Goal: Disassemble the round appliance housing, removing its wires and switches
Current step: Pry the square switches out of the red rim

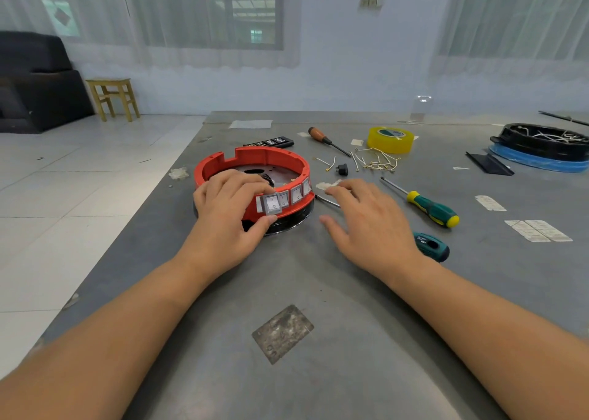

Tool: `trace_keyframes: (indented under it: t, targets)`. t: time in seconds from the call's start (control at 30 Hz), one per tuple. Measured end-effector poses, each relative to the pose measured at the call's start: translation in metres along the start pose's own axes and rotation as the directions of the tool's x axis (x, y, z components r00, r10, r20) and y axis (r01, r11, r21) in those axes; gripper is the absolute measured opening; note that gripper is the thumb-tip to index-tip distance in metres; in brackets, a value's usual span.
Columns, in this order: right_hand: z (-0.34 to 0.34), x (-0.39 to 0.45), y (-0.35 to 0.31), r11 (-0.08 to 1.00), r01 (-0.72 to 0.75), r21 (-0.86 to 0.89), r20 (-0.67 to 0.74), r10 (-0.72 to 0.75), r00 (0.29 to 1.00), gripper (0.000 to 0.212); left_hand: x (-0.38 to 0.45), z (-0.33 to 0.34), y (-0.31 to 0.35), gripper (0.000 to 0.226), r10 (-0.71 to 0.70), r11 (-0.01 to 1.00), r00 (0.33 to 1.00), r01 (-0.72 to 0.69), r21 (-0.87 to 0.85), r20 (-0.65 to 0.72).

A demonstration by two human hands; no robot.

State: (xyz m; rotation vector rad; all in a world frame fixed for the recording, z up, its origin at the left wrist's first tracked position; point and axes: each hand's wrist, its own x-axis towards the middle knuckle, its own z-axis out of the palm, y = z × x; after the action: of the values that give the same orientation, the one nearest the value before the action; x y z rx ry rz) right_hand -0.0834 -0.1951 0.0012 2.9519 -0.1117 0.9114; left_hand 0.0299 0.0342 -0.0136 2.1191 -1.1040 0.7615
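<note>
The wires [377,161] lie loose on the counter [287,276], but rocker switches [283,200] remain in the red housing [255,161], gripped by the left hand [229,215]; the right hand [366,222] hovers spread.

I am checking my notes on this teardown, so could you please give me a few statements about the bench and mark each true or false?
1. The left hand grips the red housing at its near rim. True.
2. The right hand holds the green and yellow screwdriver. False: that screwdriver lies on the table, and the hand hovers open, holding nothing.
3. Silver rocker switches sit in the housing's front wall. True.
4. The yellow tape roll rests inside the housing. False: it stands on the table, beyond the loose wires.
5. The loose wires lie right of the housing. True.
</note>
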Motion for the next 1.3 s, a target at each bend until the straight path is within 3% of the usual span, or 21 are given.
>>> trace_keyframes:
  t: [0.1,0.23,0.37,0.47,0.67,0.83,0.93,1.03,1.17,1.3]
  targets:
    - [0.005,-0.002,-0.021,0.974,0.084,0.210,-0.073,-0.070,0.995,0.048,0.001,0.000,0.004,0.038,0.065,0.998,0.998,-0.065,-0.006,-0.011]
    - [0.009,0.000,-0.035,0.861,0.187,0.473,-0.103,-0.157,0.982,0.049,0.002,-0.001,0.007,0.045,0.072,0.995,0.997,-0.072,-0.068,-0.015]
    - [0.011,0.001,-0.033,0.818,0.350,0.456,-0.156,-0.314,0.937,0.054,-0.002,0.000,0.010,0.055,-0.002,0.992,1.000,-0.002,-0.128,-0.031]
    - [0.013,0.003,-0.027,0.836,0.373,0.402,-0.166,-0.334,0.928,0.044,-0.002,0.000,0.009,0.055,-0.029,0.992,0.999,0.033,-0.122,0.039]
    - [0.013,0.003,-0.017,0.871,0.219,0.440,-0.065,-0.213,0.975,0.035,0.000,0.004,0.015,0.042,0.018,0.994,1.000,-0.018,-0.105,-0.002]
    - [0.012,0.014,0.001,0.841,-0.052,0.539,-0.049,0.093,0.994,0.028,0.003,0.006,0.011,0.032,-0.002,0.996,1.000,0.000,0.087,0.015]
    - [0.014,0.033,0.021,0.811,-0.258,0.525,0.079,0.256,0.963,0.029,0.006,0.010,0.005,0.033,-0.087,0.987,0.994,0.077,0.140,0.067]
    - [0.023,0.061,0.046,0.846,-0.388,0.367,0.251,0.312,0.917,0.035,0.007,0.014,-0.003,0.038,-0.127,0.983,0.988,0.114,0.142,0.084]
    - [0.038,0.100,0.068,0.893,-0.414,0.176,0.379,0.327,0.866,0.035,0.007,0.018,-0.009,0.039,-0.122,0.981,0.989,0.107,0.164,0.081]
    - [0.058,0.128,0.075,0.934,-0.342,0.101,0.401,0.276,0.873,0.034,0.008,0.021,-0.013,0.042,-0.117,0.981,0.990,0.104,0.163,0.076]
